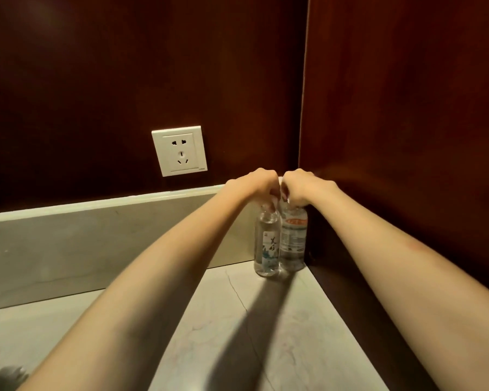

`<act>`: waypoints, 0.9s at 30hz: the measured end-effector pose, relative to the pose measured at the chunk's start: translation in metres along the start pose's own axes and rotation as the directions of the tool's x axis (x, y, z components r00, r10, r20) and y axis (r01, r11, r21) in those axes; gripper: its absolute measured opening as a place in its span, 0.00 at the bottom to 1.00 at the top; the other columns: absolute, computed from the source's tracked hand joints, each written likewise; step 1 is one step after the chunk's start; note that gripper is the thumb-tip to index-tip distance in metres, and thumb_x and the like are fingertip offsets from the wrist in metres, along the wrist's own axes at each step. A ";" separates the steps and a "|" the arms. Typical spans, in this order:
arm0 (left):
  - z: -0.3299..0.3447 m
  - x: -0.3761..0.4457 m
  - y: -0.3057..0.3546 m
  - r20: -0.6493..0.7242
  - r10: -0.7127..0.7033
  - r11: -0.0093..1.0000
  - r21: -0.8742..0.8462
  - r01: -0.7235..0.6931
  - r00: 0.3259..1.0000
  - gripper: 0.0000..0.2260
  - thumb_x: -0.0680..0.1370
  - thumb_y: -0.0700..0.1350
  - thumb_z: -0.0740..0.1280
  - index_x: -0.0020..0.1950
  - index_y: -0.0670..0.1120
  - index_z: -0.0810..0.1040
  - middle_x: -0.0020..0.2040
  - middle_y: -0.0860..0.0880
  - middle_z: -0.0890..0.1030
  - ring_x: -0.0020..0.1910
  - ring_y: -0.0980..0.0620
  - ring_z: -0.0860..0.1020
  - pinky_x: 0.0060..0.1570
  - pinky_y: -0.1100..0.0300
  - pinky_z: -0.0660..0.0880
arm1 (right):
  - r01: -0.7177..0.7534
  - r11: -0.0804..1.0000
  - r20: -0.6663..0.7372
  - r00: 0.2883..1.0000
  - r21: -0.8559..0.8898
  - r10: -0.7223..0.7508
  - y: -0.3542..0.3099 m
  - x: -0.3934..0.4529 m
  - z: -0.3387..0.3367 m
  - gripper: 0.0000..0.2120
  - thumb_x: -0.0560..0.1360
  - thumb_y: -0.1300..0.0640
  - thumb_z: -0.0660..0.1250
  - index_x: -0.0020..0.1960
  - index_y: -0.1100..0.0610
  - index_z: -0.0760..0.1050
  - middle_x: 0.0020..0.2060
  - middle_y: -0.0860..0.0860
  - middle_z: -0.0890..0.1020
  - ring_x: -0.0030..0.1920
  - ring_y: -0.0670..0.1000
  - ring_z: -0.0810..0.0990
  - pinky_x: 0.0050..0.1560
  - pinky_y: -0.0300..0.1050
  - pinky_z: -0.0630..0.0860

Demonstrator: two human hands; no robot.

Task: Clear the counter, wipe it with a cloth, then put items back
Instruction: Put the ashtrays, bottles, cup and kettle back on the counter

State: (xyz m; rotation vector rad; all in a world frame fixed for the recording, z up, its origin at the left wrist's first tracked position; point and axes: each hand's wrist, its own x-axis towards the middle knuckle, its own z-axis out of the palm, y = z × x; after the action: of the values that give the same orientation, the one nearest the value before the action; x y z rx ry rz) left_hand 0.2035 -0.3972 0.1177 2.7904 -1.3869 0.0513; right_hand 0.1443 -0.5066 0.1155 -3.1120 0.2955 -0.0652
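Both hands reach to the far right corner of the tabletop (266, 328), where two clear water bottles stand upright side by side, their long axes vertical, so each hand sits directly over its own bottle rather than beside it. The left hand (259, 187) is curled closed around the neck and cap of the left bottle (266, 246), and the right hand (297, 189) is closed the same way on the top of the right bottle (293, 244); the two hands nearly touch each other. The bottles are just beside one another, apparently touching, with the right one tucked close to the dark wooden side panel (407, 136) and both close to the pale stone upstand (96, 235) behind. Both bases appear to rest on the stone surface, though a slight lift could not be ruled out. The left bottle is slimmer, with a white label bearing dark characters and a blue-green picture; the right is a little wider, with a red band above a pale printed label. Both look filled with clear water. Since the grip is at the tops and walls hem in two sides, any move would likely go straight up or toward the near side. A white wall socket (179, 150) sits on the dark back wall to the left.
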 end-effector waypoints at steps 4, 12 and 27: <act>0.000 -0.005 -0.005 0.012 -0.036 0.999 -0.034 0.037 0.999 0.17 0.67 0.43 0.77 0.55 0.49 0.82 0.49 0.48 0.82 0.45 0.50 0.80 0.47 0.55 0.79 | 0.006 1.000 0.082 0.997 -0.020 -0.004 0.001 -0.002 -0.008 0.15 0.69 0.64 0.73 0.53 0.55 0.79 0.49 0.54 0.79 0.45 0.53 0.78 0.42 0.47 0.77; 0.005 -0.016 -0.004 -0.007 -0.113 0.981 -0.160 0.110 0.994 0.20 0.69 0.39 0.76 0.60 0.43 0.79 0.54 0.43 0.81 0.40 0.48 0.83 0.42 0.55 0.82 | -0.011 1.000 0.077 0.997 -0.016 0.012 0.001 -0.006 -0.012 0.14 0.73 0.66 0.69 0.57 0.57 0.78 0.47 0.54 0.78 0.41 0.54 0.81 0.49 0.50 0.81; 0.014 -0.021 -0.010 -0.112 -0.077 0.985 -0.164 0.058 0.991 0.19 0.70 0.39 0.76 0.61 0.44 0.80 0.56 0.44 0.81 0.33 0.53 0.76 0.33 0.63 0.76 | -0.058 0.998 0.093 0.994 0.036 0.055 -0.006 -0.011 -0.021 0.14 0.71 0.63 0.73 0.55 0.62 0.76 0.45 0.56 0.82 0.39 0.53 0.85 0.49 0.53 0.82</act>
State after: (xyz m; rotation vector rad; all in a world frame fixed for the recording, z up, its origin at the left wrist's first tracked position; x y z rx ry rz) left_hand 0.1992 -0.3747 0.1030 2.6531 -1.2122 0.0964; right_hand 0.1333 -0.4988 0.1360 -3.0546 0.3752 0.0727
